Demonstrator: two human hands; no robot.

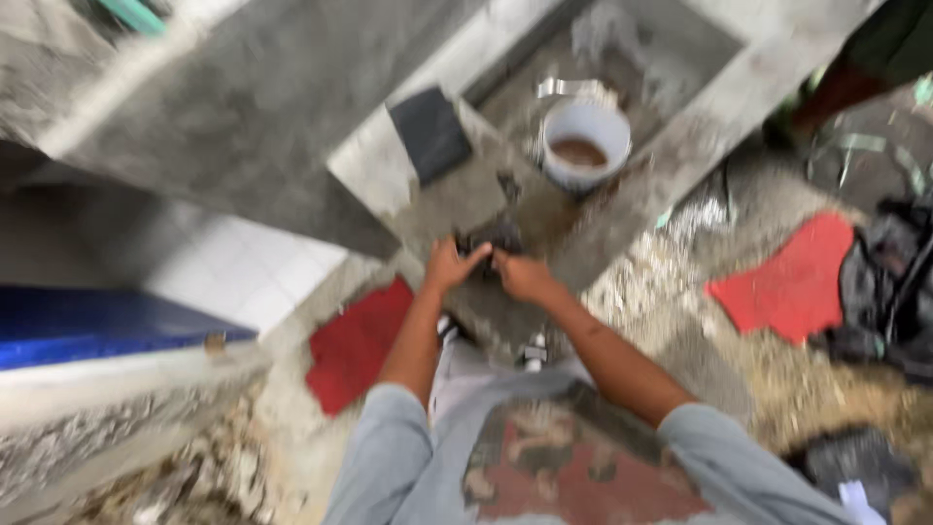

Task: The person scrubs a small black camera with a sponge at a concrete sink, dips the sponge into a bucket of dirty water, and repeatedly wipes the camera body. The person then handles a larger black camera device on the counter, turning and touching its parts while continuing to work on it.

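Note:
The picture is blurred by motion. My left hand (449, 262) and my right hand (522, 275) meet over the near edge of a grey concrete basin (680, 136). Both seem closed on a small dark wet object (491, 236), perhaps a cloth or sponge; its kind cannot be made out. A white bucket (585, 136) with brown water stands in the basin just beyond the hands. A dark square pad (430, 131) lies on the basin's rim to the left.
A red mat piece (355, 342) lies on the ground by my left arm, another red piece (792, 277) to the right. Black bags (889, 292) sit at the far right. A blue surface (87, 326) and white tiles (233, 267) are on the left.

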